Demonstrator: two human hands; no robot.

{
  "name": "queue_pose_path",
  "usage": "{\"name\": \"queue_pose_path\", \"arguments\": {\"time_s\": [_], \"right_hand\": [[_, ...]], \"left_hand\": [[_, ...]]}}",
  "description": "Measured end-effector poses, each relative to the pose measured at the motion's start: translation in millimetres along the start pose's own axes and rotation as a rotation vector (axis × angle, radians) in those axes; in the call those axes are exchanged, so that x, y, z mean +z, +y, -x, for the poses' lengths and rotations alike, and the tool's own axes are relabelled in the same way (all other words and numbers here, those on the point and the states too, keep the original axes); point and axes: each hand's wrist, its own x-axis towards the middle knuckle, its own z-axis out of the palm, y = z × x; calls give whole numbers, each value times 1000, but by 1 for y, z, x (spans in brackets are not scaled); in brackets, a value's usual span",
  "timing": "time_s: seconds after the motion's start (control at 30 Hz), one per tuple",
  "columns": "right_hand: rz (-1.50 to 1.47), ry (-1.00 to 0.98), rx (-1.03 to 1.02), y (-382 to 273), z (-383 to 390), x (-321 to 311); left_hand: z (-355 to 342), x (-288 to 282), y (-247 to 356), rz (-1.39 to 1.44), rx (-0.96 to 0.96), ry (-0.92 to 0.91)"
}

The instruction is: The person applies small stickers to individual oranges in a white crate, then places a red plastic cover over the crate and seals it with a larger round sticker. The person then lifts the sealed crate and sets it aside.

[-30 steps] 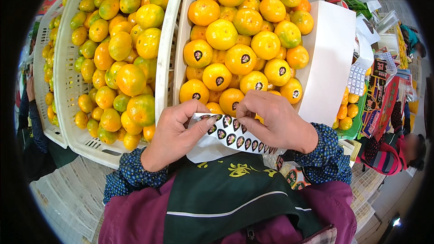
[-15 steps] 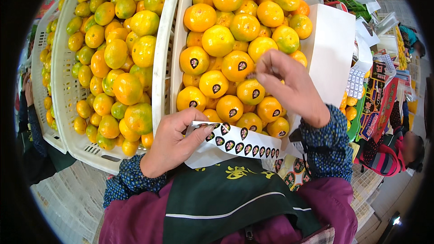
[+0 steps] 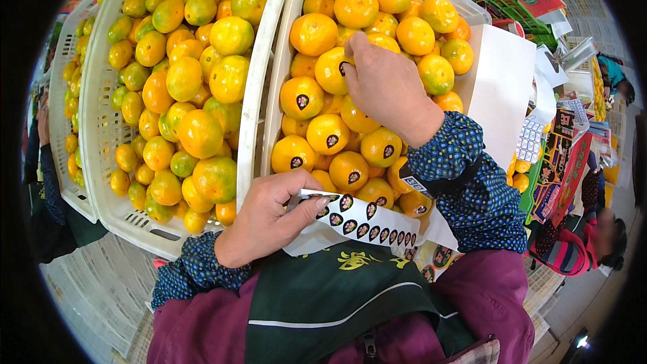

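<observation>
In my left hand (image 3: 266,216) is a white sheet of black drop-shaped stickers (image 3: 387,219), pinched under the thumb at its left end. My right hand (image 3: 391,87) bends over a mandarin (image 3: 330,71) in the crate in front of me. Its fingertips press a dark sticker (image 3: 343,68) against that fruit's right side; part of the sticker is hidden. Several nearer mandarins, such as the orange one (image 3: 327,133), carry the same black sticker. Fruits farther back show none.
A white plastic crate (image 3: 259,74) of green-orange mandarins stands to the left. A white box (image 3: 499,91) borders the fruit on the right. Beyond are green crates (image 3: 495,0), printed packages (image 3: 556,168) and another person in a striped top (image 3: 566,253).
My right hand has moved left and away from me, from above the stickered fruit onto a mandarin farther back. My left hand still grips the sheet. The whole view has shifted slightly.
</observation>
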Motion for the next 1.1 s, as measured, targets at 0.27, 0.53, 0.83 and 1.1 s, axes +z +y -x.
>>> {"name": "queue_pose_path", "arguments": {"time_s": [0.27,0.53,0.83,1.1], "right_hand": [[-625,-332,-52,14,68,-59],[-699,-403,-176,9,139,-49],[-693,-118,-222,24,136,-60],[-391,53,139,76,72,-27]], "left_hand": [[1,3,0,24,47,81],[0,6,-4,19,45,71],[1,8,-2,87,18,115],[2,1,-2,121,-2,21]]}}
